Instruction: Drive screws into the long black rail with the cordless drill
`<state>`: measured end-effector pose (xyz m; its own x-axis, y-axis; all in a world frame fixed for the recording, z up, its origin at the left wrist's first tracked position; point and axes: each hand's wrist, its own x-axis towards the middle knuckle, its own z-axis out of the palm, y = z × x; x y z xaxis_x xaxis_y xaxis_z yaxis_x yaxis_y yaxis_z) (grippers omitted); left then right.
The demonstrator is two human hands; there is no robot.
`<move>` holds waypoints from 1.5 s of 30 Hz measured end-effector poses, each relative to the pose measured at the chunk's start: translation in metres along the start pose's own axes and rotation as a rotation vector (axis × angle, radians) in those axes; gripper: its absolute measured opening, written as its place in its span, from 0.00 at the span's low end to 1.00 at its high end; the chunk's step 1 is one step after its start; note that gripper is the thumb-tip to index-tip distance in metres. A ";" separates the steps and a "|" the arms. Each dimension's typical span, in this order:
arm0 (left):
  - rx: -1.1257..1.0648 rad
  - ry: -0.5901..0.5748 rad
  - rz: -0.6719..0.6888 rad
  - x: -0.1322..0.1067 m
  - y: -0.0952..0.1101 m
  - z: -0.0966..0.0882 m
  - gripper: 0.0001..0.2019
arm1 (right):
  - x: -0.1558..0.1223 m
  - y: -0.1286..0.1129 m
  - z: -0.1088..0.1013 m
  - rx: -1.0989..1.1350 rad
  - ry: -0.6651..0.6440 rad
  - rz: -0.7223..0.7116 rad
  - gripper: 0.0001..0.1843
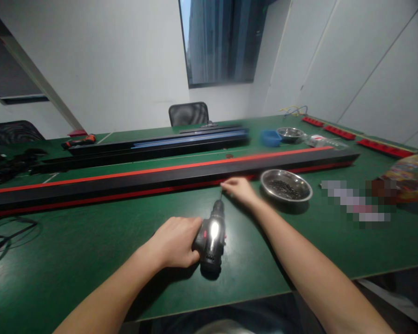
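My left hand [176,239] is wrapped round the grip of a black and silver cordless drill [214,239], whose bit points away from me. At the tip of that bit, my right hand [240,190] has its thumb and fingers pinched together; whatever they hold is too small to make out. Just beyond the fingertips lies a long black bar [132,176] with red strips along its edges, running across the table. Right of my right hand stands a steel bowl [287,185] with many small dark pieces, which look like screws.
Further back on the green table [132,283] lie more dark bars [160,144], a blue bowl [271,138] and a second steel bowl [290,133]. Red strips [383,148] line the right edge near a plastic bag [413,178]. Black cable [7,236] lies at left.
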<state>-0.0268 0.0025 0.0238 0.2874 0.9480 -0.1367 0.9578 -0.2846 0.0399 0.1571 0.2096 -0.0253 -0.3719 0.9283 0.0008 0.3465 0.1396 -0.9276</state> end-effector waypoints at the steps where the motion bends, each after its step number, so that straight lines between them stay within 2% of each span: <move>1: 0.001 0.000 0.000 0.000 0.000 0.000 0.12 | 0.000 -0.001 0.000 -0.001 -0.003 0.005 0.09; 9: 0.004 -0.005 -0.011 -0.001 0.001 -0.002 0.12 | -0.002 -0.004 0.002 -0.005 0.014 -0.001 0.08; 16: 0.002 -0.024 -0.026 0.000 0.002 -0.004 0.12 | -0.003 -0.003 0.003 0.012 0.026 -0.005 0.15; 23: 0.001 -0.020 -0.026 0.000 0.002 -0.002 0.13 | -0.004 -0.007 0.002 -0.001 0.010 0.011 0.07; 29: 0.008 -0.006 -0.078 0.000 0.006 0.000 0.12 | 0.001 -0.001 0.003 -0.025 0.051 0.045 0.07; 31: 0.013 0.000 -0.105 0.000 0.009 0.001 0.11 | 0.000 0.000 0.003 -0.085 0.084 0.005 0.08; 33: 0.018 0.008 -0.129 0.000 0.012 0.002 0.11 | -0.005 -0.004 0.000 -0.218 0.149 -0.118 0.07; 36: 0.021 0.023 -0.161 0.002 0.015 0.004 0.11 | -0.015 -0.017 -0.013 -0.466 0.277 -0.327 0.07; 38: 0.017 0.031 -0.179 0.003 0.016 0.005 0.11 | -0.022 -0.025 -0.029 -0.584 0.386 -0.360 0.09; 41: 0.006 0.038 -0.204 0.006 0.017 0.006 0.12 | -0.026 -0.027 -0.064 -0.690 0.591 -0.278 0.11; 45: -0.006 0.045 -0.231 0.008 0.019 0.006 0.12 | -0.025 -0.010 -0.112 -0.765 0.732 0.011 0.14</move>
<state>-0.0061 0.0039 0.0175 0.0599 0.9933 -0.0989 0.9981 -0.0584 0.0183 0.2592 0.2233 0.0259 0.1558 0.8767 0.4551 0.8916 0.0734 -0.4468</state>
